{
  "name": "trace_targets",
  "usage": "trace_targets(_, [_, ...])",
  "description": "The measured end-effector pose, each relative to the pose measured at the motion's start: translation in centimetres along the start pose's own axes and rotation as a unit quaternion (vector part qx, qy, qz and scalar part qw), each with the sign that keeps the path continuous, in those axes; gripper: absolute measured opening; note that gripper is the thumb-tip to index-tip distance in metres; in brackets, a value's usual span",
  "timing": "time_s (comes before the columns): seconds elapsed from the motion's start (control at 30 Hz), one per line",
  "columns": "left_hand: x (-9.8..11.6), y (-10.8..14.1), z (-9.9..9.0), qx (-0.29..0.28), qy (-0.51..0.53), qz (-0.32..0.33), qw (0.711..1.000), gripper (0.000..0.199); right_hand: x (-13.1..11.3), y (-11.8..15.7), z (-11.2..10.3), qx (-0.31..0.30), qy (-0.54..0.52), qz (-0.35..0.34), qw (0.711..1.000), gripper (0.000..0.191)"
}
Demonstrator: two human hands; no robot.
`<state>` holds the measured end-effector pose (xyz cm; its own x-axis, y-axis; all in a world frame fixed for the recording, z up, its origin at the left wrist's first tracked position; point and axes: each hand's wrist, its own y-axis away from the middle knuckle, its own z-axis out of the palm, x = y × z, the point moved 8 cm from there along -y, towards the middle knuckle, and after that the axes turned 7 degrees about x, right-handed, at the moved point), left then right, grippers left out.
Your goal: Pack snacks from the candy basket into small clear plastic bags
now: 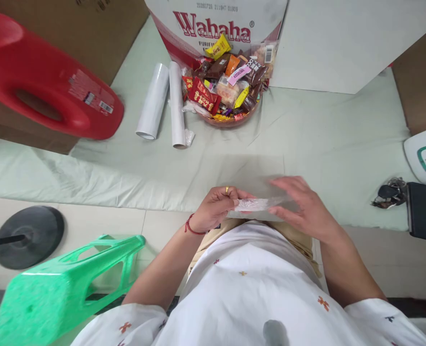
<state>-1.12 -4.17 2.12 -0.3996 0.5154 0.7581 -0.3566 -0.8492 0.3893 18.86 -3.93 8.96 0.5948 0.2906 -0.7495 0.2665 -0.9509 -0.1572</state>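
Note:
At the table's front edge, close to my body, my left hand (222, 204) pinches one end of a crinkled strip of clear plastic (252, 204). The strip stretches out to the right, toward my right hand (305, 206). That hand is slightly blurred, its thumb and fingers spread apart around the strip's far end; I cannot tell whether it touches the plastic. Behind both hands a thin see-through sheet (245, 173) shows as a faint grey rectangle, and whether it joins the strip is unclear.
A bowl (231, 122) heaped with wrapped sweets stands before a Wahaha carton (231, 24). Two white rolls (154, 101) lie to its left, past a red jug (50, 81). Keys (391, 192) and a phone (422, 211) lie right. A green stool (68, 288) is on the floor.

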Motion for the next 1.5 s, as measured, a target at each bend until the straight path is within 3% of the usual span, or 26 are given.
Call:
trace_targets(0.03, [0.3, 0.0, 0.0, -0.005, -0.013, 0.007, 1.0, 0.024, 0.4, 0.2, 0.8, -0.056, -0.016, 0.024, 0.998, 0.03])
trace_targets(0.1, [1.2, 0.1, -0.5, -0.007, -0.048, 0.028, 0.998, 0.025, 2.0, 0.9, 1.6, -0.11, -0.063, 0.1, 0.987, 0.031])
trace_targets(0.2, [2.3, 0.2, -1.5, -0.017, -0.114, 0.063, 0.991, 0.024, 4.5, 2.4, 1.4, -0.105, -0.137, 0.2, 0.965, 0.037])
trace_targets(0.3, [2.3, -0.1, -2.6, 0.012, -0.172, 0.086, 0.981, 0.022, 5.7, 3.5, 0.8, -0.049, -0.154, 0.228, 0.96, 0.032])
trace_targets(0.37, [1.9, -0.5, -3.8, 0.104, -0.173, 0.095, 0.975, 0.024, 5.4, 3.5, -0.2, 0.044, -0.107, 0.186, 0.976, 0.022])
trace_targets(0.43, [0.9, -0.4, -4.5, 0.195, -0.136, 0.078, 0.968, 0.03, 3.7, 3.5, -1.1, 0.138, -0.04, 0.093, 0.985, 0.013])
trace_targets(0.47, [0.1, -0.3, -4.3, 0.213, -0.111, 0.055, 0.969, 0.034, 2.6, 3.5, -1.2, 0.171, -0.008, 0.042, 0.984, 0.016])
trace_targets(0.53, [-1.7, -0.2, -2.7, 0.194, -0.064, -0.008, 0.979, 0.042, 0.7, 3.6, -1.0, 0.206, 0.042, -0.046, 0.977, 0.026])
trace_targets(0.63, [-3.3, -0.1, 0.3, 0.13, -0.01, -0.081, 0.988, 0.052, -0.8, 3.8, -0.4, 0.22, 0.1, -0.116, 0.963, 0.038])
trace_targets(0.77, [-3.5, -1.0, 1.4, 0.155, 0.03, -0.094, 0.983, 0.059, -1.6, 4.4, 0.1, 0.208, 0.132, -0.163, 0.955, 0.048])
trace_targets(0.97, [-3.4, -2.1, 0.8, 0.191, 0.041, -0.085, 0.977, 0.05, -1.4, 5.5, -0.3, 0.22, 0.102, -0.167, 0.956, 0.058])
trace_targets(1.17, [-2.2, -1.7, 1.8, 0.144, 0.035, -0.056, 0.987, 0.038, 1.6, 5.4, 0.3, 0.146, 0.005, -0.043, 0.988, 0.033])
trace_targets(1.27, [-2.2, -1.5, 2.1, 0.135, 0.002, -0.049, 0.99, 0.037, 2.2, 5.1, -0.3, 0.158, -0.015, 0.006, 0.987, 0.019])
trace_targets(1.37, [-2.6, -1.3, 2.2, 0.149, -0.027, -0.046, 0.987, 0.038, 0.8, 4.2, -0.8, 0.185, 0.0, -0.025, 0.982, 0.015])
trace_targets(1.5, [-2.9, -1.1, 2.5, 0.147, -0.033, -0.036, 0.988, 0.039, -0.9, 2.7, 1.0, 0.138, 0.043, -0.083, 0.986, 0.015])
